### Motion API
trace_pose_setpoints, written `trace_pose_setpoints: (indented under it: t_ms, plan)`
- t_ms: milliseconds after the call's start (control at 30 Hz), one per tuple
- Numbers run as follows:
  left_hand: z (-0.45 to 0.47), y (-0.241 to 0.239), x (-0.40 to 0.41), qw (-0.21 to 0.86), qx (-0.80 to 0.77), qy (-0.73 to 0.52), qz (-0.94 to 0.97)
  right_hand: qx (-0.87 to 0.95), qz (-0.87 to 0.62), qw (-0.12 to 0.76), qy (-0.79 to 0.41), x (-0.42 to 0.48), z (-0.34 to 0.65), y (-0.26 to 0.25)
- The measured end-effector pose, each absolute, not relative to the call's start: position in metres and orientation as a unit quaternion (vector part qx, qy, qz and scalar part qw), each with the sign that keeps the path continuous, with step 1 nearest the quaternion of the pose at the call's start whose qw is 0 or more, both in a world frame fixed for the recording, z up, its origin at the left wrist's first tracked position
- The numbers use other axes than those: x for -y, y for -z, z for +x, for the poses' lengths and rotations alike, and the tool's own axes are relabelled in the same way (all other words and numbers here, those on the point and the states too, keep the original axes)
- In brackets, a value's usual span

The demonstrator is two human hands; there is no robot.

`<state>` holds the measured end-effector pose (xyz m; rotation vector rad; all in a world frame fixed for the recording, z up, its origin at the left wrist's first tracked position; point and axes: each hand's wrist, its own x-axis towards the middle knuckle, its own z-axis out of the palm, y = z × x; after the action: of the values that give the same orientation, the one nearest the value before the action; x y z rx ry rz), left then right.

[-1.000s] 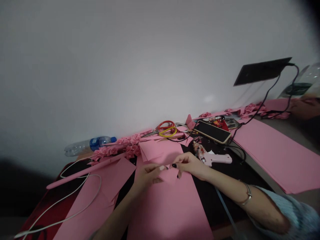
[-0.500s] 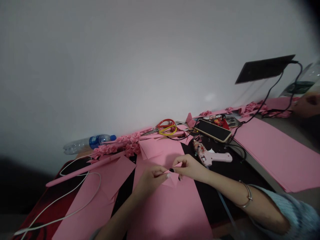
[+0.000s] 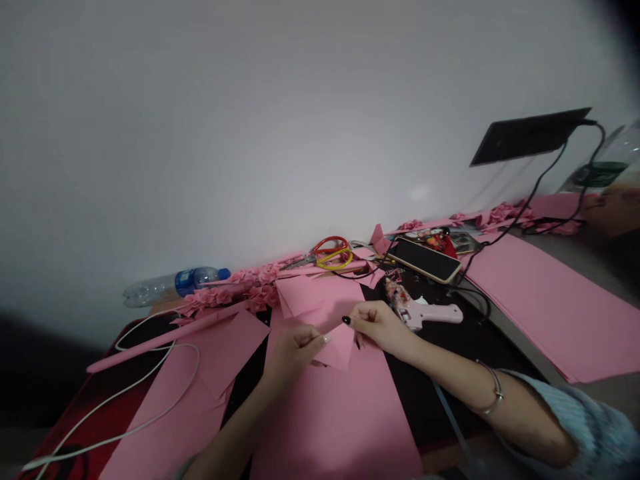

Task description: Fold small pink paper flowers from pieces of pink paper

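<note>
**Friend:** From the head view, what are your hands doing?

**Me:** Both are pinching one small pink paper piece (image 3: 340, 345). My left hand (image 3: 295, 343) nips its left edge between thumb and forefinger. My right hand (image 3: 380, 327) grips the upper right corner, with the other fingers loosely curled. The piece hangs just above the big pink sheet (image 3: 340, 420) on the tabletop (image 3: 470, 340), near the pink glue gun (image 3: 425, 312).

**Friend:** How would you get that fold right?

**Me:** I think it needs light, even pinches close to the crease line. I'd match the edges before pressing and avoid tugging, because thin paper skews or tears easily.

**Friend:** Which way does it lie?

**Me:** Its long axis runs roughly left to right between my fingertips, rising slightly toward the right. A free corner points down toward me. I can't tell whether it's already creased.
</note>
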<state>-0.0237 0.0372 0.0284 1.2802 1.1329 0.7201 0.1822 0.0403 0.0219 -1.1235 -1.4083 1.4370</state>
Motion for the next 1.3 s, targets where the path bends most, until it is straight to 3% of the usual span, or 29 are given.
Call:
trace_pose_setpoints:
  t_ms: [333,567,700,900,1033,1167,1300]
  plan:
    - [-0.034,-0.029,-0.047,0.580,-0.499,-0.432,0.477,0.457,-0.476,0.550,-0.512,-0.053,0.194,-0.025]
    - [-0.024,-0.035,-0.041,0.610,-0.473,-0.350,0.531,0.535,-0.419,0.382,-0.626,-0.040,0.180,-0.022]
    - [-0.023,-0.031,-0.040,0.597,-0.483,-0.328,0.551,0.548,-0.463,0.409,-0.564,-0.038,0.180,-0.022]
    - [-0.034,-0.024,-0.049,0.528,-0.507,-0.380,0.565,0.481,-0.479,0.485,-0.551,-0.043,0.183,-0.020]
    - [-0.040,-0.024,-0.049,0.421,-0.516,-0.437,0.605,0.391,-0.464,0.535,-0.587,-0.047,0.184,-0.019]
    - [-0.044,-0.024,-0.045,0.343,-0.468,-0.440,0.685,0.365,-0.469,0.496,-0.633,-0.046,0.183,-0.021]
    - [-0.044,-0.017,-0.042,0.285,-0.379,-0.359,0.804,0.392,-0.467,0.457,-0.647,-0.043,0.182,-0.022]
